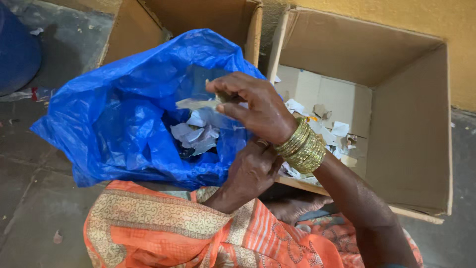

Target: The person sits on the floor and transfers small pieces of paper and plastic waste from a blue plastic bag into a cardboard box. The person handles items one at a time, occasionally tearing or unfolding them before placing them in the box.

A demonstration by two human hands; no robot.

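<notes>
My right hand, with several gold bangles on the wrist, pinches a pale scrap of paper over the mouth of a blue plastic bag. Inside the bag lie crumpled white paper pieces. My left hand grips the bag's near edge, fingers closed on the plastic. Orange patterned cloth covers my lap below the bag.
An open cardboard box with paper scraps on its bottom stands to the right. A second cardboard box is behind the bag. A blue round container sits at far left on the grey stone floor. A yellow wall runs behind.
</notes>
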